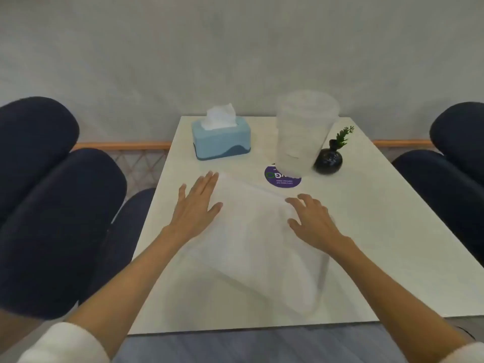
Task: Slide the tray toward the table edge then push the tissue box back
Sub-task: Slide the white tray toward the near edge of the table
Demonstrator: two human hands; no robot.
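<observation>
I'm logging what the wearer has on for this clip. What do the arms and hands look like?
Both forearms are bare, with white sleeves pushed up near the elbows. The left hand and right hand wear no gloves; no rings, watch or bracelet are visible on the fingers or wrists.

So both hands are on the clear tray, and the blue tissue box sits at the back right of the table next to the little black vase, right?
Not quite. The head view shows the tissue box at the back left; the tall clear container stands between it and the black vase. Both hands, left and right, are on the tray.
</observation>
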